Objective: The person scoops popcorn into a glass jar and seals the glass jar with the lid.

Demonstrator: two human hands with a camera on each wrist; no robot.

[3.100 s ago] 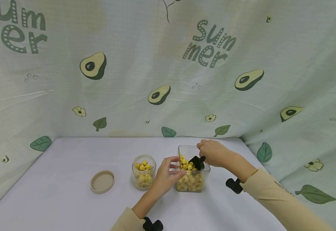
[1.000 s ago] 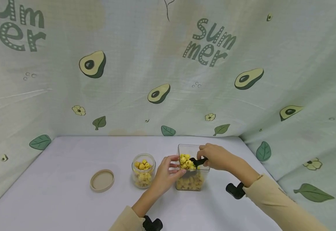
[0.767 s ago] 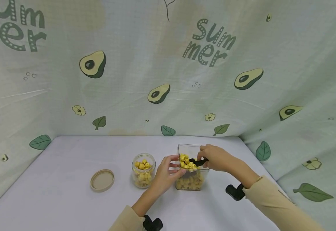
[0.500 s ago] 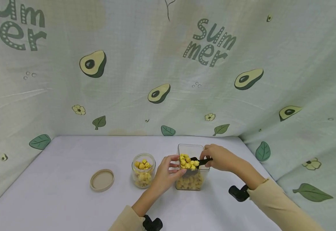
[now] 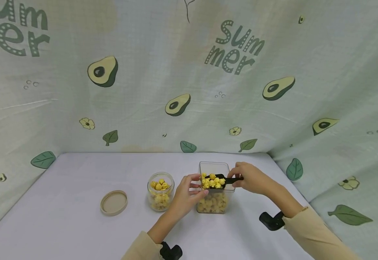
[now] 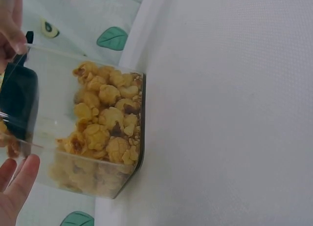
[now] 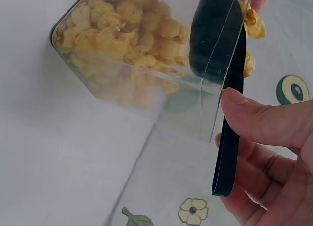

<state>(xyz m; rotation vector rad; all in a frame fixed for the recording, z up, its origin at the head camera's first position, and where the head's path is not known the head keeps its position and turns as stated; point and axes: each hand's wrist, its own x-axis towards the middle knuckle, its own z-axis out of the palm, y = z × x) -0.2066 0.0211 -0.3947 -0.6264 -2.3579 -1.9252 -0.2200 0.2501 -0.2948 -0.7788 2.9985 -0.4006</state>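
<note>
My right hand (image 5: 252, 177) pinches the handle of a black scoop (image 7: 228, 160). The scoop, held level and heaped with yellow popcorn (image 5: 213, 182), is at the mouth of a clear square plastic container (image 5: 214, 165). More popcorn (image 6: 105, 121) lies in the container's lower part. At the container's front left, my left hand (image 5: 187, 193) holds its upper edge, thumb in front and fingers along the side. In the left wrist view only some fingertips (image 6: 27, 174) show. Just left of that hand stands a round glass jar (image 5: 160, 174) with popcorn in it, its mouth uncovered.
A round beige lid (image 5: 114, 203) lies flat on the white table (image 5: 72, 216), left of the jar. A printed cloth (image 5: 137, 90) hangs behind and at both sides of the table.
My right hand has gone from digging the scoop into the popcorn to raising it level at the rim, loaded, shifting slightly right. My left hand has stayed on the container.
</note>
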